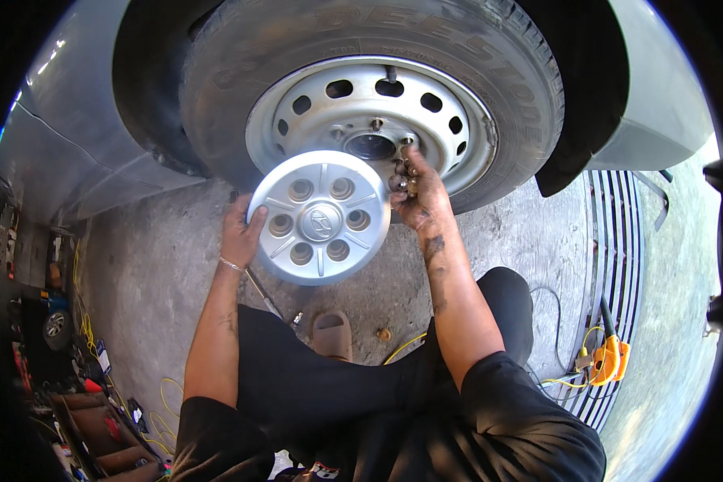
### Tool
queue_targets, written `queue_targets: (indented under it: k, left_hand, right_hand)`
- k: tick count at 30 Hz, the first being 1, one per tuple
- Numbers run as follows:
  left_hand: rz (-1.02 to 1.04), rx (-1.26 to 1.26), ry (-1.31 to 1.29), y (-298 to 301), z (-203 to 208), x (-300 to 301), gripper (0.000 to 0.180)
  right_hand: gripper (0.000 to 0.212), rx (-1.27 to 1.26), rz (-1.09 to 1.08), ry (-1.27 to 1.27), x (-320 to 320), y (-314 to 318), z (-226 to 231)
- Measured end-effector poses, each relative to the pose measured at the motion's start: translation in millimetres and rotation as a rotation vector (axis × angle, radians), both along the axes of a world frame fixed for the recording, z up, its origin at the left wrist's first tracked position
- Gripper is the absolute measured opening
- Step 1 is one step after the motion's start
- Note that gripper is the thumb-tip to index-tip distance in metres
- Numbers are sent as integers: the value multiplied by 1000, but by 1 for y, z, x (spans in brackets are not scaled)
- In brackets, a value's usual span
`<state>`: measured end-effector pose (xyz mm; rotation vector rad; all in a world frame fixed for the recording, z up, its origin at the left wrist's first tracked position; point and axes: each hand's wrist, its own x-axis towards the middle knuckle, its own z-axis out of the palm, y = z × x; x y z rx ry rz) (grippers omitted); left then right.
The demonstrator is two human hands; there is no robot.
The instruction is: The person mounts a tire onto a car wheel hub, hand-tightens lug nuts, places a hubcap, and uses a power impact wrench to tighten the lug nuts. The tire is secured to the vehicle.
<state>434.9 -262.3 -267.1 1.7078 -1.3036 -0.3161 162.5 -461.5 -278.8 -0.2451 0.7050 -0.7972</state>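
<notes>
My left hand [242, 230] grips the left edge of a round silver wheel cover [320, 224], thumb on its face. The cover is tilted toward me, in front of the lower left of a silver steel wheel [313, 84] with a black tire [518, 96]. My right hand [427, 195], fingers curled and slightly blurred, holds several metal lug nuts [399, 183] beside the cover's right edge. Its fingertips are near the wheel's hub, next to a stud [407, 140]. Whether they touch the wheel I cannot tell.
A metal rod-like tool [263, 293] lies on the concrete floor below my left hand. A sandal [332, 336] shows between my knees. On the right, an orange tool [610, 360] with cables rests over a drain grate [616, 241]. A brown toolbox [96, 430] stands lower left.
</notes>
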Motion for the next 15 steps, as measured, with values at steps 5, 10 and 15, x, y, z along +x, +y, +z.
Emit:
queue_targets:
  k: [5,10,15]
  left_hand:
    - [45,17,-28,-1,0,2,32]
    - [46,20,-35,-1,2,1,32]
    - [34,26,-37,-2,2,-2,32]
  right_hand:
    - [43,45,24,-70,-4,0,-2]
    - [31,-67,118,-96,-7,-5,-9]
    - [27,-21,14,-67,0,-4,-14]
